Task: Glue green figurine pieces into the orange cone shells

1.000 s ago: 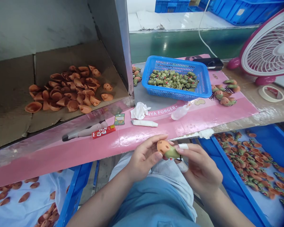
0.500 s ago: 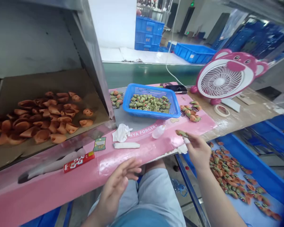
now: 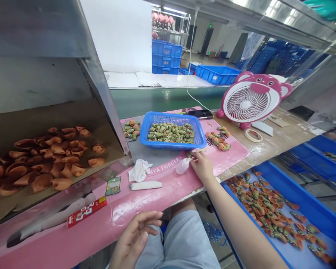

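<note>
My right hand (image 3: 204,169) is over the pink mat (image 3: 145,200), its fingers closed at the near edge of a blue basket (image 3: 172,145). A small green painted figure (image 3: 189,154) shows at its fingertips, mostly hidden by them. Right beside those fingers lies a small clear squeeze bottle (image 3: 182,167) with a thin nozzle. Many green figures (image 3: 170,132) with red spots fill the basket. My left hand (image 3: 137,237) hovers above my lap, fingers loosely curved and apart, with nothing in it.
Orange hollow pieces (image 3: 44,160) lie in a cardboard-lined shelf at left. Crumpled tissue (image 3: 140,170), a white roll (image 3: 145,185) and a red packet (image 3: 86,212) are on the mat. A pink fan (image 3: 245,104) and tape roll (image 3: 253,136) stand right, above a blue tray (image 3: 310,201) of orange-green pieces.
My right hand has moved left and forward with the small green figure, from the mat's right edge to beside the bottle. My left hand stays over my lap. The view has tilted up slightly.
</note>
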The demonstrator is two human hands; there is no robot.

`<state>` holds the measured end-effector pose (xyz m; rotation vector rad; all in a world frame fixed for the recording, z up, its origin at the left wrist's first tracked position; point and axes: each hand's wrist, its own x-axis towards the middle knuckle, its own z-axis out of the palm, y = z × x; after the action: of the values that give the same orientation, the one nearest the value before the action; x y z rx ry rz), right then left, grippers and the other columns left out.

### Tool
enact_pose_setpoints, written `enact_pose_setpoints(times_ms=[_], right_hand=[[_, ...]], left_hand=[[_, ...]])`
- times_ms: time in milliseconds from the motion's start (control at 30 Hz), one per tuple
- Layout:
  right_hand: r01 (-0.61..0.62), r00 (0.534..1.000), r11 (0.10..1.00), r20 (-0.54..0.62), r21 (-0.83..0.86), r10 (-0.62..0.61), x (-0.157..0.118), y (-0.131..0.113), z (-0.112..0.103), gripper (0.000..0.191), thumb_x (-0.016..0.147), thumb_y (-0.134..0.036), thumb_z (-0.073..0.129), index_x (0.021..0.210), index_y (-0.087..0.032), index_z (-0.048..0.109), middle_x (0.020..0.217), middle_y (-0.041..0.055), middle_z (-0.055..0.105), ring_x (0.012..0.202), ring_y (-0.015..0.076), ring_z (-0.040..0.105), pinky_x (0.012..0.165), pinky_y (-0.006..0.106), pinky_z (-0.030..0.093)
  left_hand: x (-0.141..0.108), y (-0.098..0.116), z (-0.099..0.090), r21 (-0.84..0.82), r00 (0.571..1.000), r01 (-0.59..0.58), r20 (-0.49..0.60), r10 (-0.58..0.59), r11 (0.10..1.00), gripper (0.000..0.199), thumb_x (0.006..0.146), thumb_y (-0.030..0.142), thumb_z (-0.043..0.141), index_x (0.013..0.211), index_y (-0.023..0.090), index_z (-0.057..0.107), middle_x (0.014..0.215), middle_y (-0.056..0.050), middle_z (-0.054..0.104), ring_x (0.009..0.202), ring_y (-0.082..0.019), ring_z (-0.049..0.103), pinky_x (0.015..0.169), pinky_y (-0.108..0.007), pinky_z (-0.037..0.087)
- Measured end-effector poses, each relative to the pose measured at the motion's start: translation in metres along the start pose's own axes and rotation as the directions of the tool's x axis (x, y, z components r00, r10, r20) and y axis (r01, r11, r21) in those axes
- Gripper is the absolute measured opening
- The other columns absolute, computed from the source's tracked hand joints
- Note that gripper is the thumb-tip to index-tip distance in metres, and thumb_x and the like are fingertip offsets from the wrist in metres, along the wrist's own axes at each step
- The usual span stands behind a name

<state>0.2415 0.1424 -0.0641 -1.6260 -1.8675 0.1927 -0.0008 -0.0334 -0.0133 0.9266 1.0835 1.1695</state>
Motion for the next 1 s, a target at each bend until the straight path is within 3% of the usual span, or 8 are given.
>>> enact_pose_setpoints(times_ms=[300, 533, 633, 733, 800, 833, 900, 1000], right_hand=[[-0.051, 0.999, 0.996, -0.006, 0.07, 0.052, -0.006, 0.005, 0.002, 0.031, 0.073, -0.019, 0.052, 0.104, -0.02, 0.052, 0.093, 0.0038, 0.058, 0.076, 0.0147, 0.056, 0.071, 0.031, 0.046], [-0.125, 0.98, 0.952, -0.118, 0.278, 0.163, -0.05, -0.008, -0.006, 0.036, 0.081, -0.031, 0.035, 0.113, -0.016, 0.043, 0.097, 0.0107, 0.057, 0.084, 0.0201, 0.056, 0.072, 0.036, 0.046], [-0.129, 0.986, 0.919, -0.048, 0.372, 0.158, -0.061, -0.02, 0.004, 0.05, 0.076, -0.043, 0.044, 0.118, -0.016, 0.038, 0.107, 0.0129, 0.053, 0.084, 0.0216, 0.054, 0.067, 0.035, 0.045], [-0.135, 0.991, 0.942, 0.021, 0.307, 0.135, -0.058, -0.03, 0.018, 0.067, 0.064, -0.05, 0.056, 0.118, -0.015, 0.039, 0.102, 0.0123, 0.052, 0.084, 0.0242, 0.051, 0.067, 0.037, 0.043], [-0.123, 0.992, 0.967, 0.053, 0.223, 0.114, -0.054, -0.035, 0.026, 0.062, 0.063, -0.05, 0.056, 0.112, -0.015, 0.044, 0.095, 0.0106, 0.054, 0.083, 0.025, 0.05, 0.071, 0.039, 0.041], [-0.122, 0.991, 0.974, 0.069, 0.192, 0.111, -0.052, -0.036, 0.028, 0.056, 0.064, -0.05, 0.054, 0.108, -0.015, 0.046, 0.092, 0.0098, 0.054, 0.082, 0.0252, 0.049, 0.071, 0.04, 0.04], [-0.131, 0.989, 0.978, 0.087, 0.162, 0.118, -0.05, -0.037, 0.03, 0.048, 0.068, -0.049, 0.051, 0.103, -0.016, 0.048, 0.087, 0.009, 0.055, 0.081, 0.0257, 0.048, 0.07, 0.04, 0.04], [-0.15, 0.987, 0.973, 0.09, 0.173, 0.136, -0.053, -0.035, 0.03, 0.046, 0.069, -0.048, 0.05, 0.102, -0.016, 0.046, 0.087, 0.009, 0.055, 0.082, 0.0262, 0.048, 0.069, 0.039, 0.04]], left_hand=[[0.004, -0.012, -0.015, 0.04, 0.99, -0.026, 0.14, 0.02, 0.999, 0.029, 0.08, 0.038, 0.047, 0.104, 0.024, 0.056, 0.105, -0.008, 0.06, 0.089, -0.023, 0.056, 0.073, -0.031, 0.048], [-0.014, -0.008, -0.043, 0.284, 0.997, -0.08, 0.021, 0.077, 0.956, 0.028, 0.084, 0.034, 0.043, 0.108, 0.025, 0.052, 0.104, -0.006, 0.06, 0.089, -0.019, 0.058, 0.077, -0.029, 0.048], [-0.006, 0.017, -0.067, 0.633, 0.963, -0.155, -0.075, 0.26, 0.758, 0.026, 0.084, 0.031, 0.043, 0.107, 0.024, 0.053, 0.105, -0.006, 0.059, 0.093, -0.019, 0.056, 0.082, -0.031, 0.046], [0.016, 0.055, -0.091, 0.928, 0.822, -0.119, -0.108, 0.559, 0.354, 0.026, 0.083, 0.029, 0.044, 0.107, 0.022, 0.053, 0.107, -0.005, 0.058, 0.099, -0.02, 0.051, 0.088, -0.034, 0.04], [0.036, 0.079, -0.101, 0.995, 0.754, -0.034, -0.037, 0.656, 0.095, 0.029, 0.083, 0.029, 0.045, 0.109, 0.019, 0.052, 0.109, -0.007, 0.057, 0.102, -0.022, 0.047, 0.092, -0.038, 0.035], [0.045, 0.088, -0.104, 1.0, 0.749, 0.001, -0.003, 0.662, 0.004, 0.03, 0.083, 0.028, 0.044, 0.11, 0.017, 0.051, 0.111, -0.007, 0.055, 0.105, -0.024, 0.044, 0.094, -0.039, 0.033], [0.064, 0.1, -0.105, 0.993, 0.803, 0.041, 0.032, 0.595, -0.108, 0.03, 0.082, 0.029, 0.045, 0.106, 0.015, 0.054, 0.106, -0.01, 0.057, 0.103, -0.028, 0.043, 0.09, -0.042, 0.034], [0.086, 0.107, -0.102, 0.994, 0.877, 0.029, 0.026, 0.479, -0.107, 0.022, 0.079, 0.028, 0.047, 0.092, 0.016, 0.06, 0.092, -0.012, 0.059, 0.098, -0.032, 0.045, 0.083, -0.048, 0.035]])
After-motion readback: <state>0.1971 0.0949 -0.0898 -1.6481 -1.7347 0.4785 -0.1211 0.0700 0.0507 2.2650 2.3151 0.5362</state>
